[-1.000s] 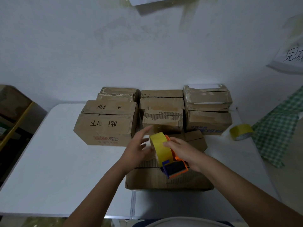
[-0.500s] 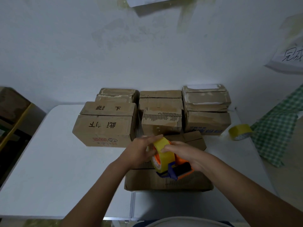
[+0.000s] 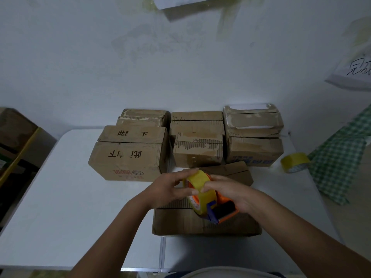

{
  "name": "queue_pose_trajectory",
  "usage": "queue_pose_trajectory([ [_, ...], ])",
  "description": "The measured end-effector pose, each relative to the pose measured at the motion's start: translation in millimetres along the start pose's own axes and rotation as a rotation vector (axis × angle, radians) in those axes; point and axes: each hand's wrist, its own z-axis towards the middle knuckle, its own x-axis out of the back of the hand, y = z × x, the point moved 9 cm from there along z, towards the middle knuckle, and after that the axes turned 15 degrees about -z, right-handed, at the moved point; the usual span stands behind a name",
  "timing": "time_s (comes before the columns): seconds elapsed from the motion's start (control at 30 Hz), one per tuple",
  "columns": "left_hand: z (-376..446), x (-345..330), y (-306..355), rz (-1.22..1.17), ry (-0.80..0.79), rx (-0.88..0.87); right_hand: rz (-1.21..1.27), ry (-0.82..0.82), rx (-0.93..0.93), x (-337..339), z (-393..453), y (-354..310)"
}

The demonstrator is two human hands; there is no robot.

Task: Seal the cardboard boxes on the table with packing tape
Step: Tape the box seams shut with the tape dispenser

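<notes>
Both hands on tape dispenser (image 3: 215,205): right hand (image 3: 227,192) grips its orange body, left hand (image 3: 170,188) pinches the yellow roll | near box (image 3: 200,221) beneath, flaps closed | six closed boxes (image 3: 128,155) behind | spare tape roll (image 3: 294,162) right on white desk (image 3: 60,197) | white wall.

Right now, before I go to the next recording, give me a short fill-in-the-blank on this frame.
1. Both hands hold a tape dispenser whose body is ____ in colour.
2. The dispenser is held above a cardboard ____ nearest the person.
3. A spare roll of yellow tape lies on the table's ____ side.
4. The cloth beside that roll has a green ____ pattern.

Missing words: orange; box; right; checked
</notes>
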Motion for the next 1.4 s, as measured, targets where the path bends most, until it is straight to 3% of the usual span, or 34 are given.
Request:
queue_pose_trajectory([
  [0.93, -1.3, 6.5, 0.3, 0.037, 0.055, -0.040, 0.027, -0.005, 0.025, -6.5, -4.8, -4.4],
  [1.1, -1.3, 5.8, -1.5, -0.014, 0.025, -0.009, 0.133, -0.127, 0.010, -7.8, -14.5, -3.8],
  [1.17, -2.9, 8.2, 2.2, 0.018, 0.083, -0.056, 0.179, -0.122, -0.005, -3.1, -16.0, -1.7],
  [1.3, -15.4, 12.4, 30.4, 0.275, 0.335, -0.318, 0.261, -0.021, 0.030, 4.2, -12.9, -1.7],
  [1.4, -19.7, -4.1, 42.8, 0.471, 0.334, -0.450, 0.329, 0.015, 0.052, 2.8, -12.1, -1.5],
])
